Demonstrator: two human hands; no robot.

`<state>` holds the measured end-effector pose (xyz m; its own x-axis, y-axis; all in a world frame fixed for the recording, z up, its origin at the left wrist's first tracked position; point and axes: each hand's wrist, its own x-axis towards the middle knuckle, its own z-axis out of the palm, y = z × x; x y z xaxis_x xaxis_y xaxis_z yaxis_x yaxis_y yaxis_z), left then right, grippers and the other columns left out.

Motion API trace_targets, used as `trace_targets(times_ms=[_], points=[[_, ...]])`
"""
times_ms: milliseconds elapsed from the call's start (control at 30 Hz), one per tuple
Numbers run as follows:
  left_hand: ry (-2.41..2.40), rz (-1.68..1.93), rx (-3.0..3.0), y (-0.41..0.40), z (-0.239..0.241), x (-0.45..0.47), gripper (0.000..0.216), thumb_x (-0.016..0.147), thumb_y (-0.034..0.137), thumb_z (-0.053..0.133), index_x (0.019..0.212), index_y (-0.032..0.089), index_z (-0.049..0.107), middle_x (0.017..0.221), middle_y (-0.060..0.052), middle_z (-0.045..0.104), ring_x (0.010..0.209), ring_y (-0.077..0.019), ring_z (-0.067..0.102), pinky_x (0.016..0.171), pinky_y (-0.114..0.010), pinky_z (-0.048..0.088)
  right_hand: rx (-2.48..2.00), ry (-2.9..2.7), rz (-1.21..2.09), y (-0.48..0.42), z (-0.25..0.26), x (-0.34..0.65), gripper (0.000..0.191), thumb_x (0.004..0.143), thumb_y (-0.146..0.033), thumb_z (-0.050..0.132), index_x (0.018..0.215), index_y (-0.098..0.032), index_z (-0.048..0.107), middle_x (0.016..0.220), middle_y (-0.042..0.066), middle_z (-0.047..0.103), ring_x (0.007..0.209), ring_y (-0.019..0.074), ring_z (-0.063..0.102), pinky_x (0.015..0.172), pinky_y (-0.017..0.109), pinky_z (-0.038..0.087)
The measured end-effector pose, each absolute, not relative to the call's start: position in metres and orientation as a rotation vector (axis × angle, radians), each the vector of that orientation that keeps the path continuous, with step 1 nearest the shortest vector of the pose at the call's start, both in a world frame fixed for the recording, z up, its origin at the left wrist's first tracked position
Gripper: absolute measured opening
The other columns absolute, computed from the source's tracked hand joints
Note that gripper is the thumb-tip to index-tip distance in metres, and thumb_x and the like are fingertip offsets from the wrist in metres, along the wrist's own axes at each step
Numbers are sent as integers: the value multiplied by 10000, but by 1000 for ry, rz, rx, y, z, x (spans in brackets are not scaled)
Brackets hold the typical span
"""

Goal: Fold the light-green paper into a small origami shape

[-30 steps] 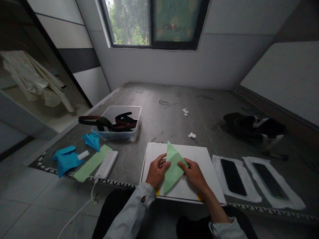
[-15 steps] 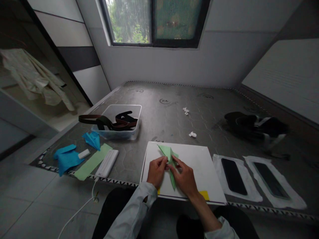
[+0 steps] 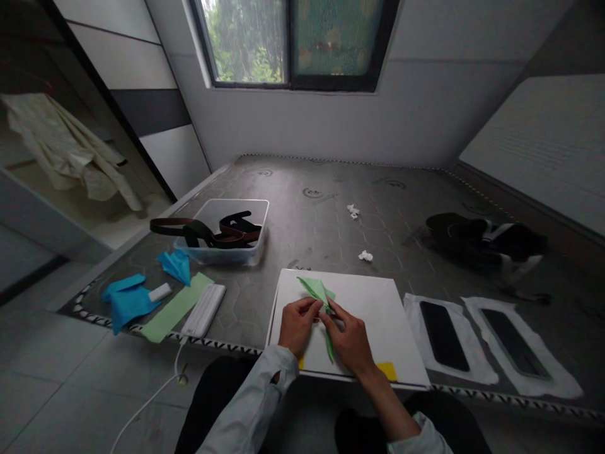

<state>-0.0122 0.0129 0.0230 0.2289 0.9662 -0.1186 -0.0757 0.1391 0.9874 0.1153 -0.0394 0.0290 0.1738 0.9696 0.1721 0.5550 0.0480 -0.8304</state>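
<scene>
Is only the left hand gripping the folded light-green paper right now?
No, the left hand and the right hand both pinch the folded light-green paper over the flat white rectangular box.

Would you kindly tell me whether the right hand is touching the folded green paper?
Touching: the head view shows the right hand with its fingers against the folded green paper.
</scene>
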Motion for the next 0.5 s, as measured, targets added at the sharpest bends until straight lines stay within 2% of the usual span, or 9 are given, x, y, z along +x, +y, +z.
trace_targets(times_ms=[500], points=[[1008, 1002, 1133, 14, 23, -13, 306, 753, 392, 693, 847, 104, 738, 788, -88, 756, 710, -200, 709, 616, -252, 571, -1601, -1542, 536, -40, 26, 116, 437, 896, -350, 571, 1314, -227, 544, 1230, 80, 649, 1053, 243, 659, 941, 380, 518]])
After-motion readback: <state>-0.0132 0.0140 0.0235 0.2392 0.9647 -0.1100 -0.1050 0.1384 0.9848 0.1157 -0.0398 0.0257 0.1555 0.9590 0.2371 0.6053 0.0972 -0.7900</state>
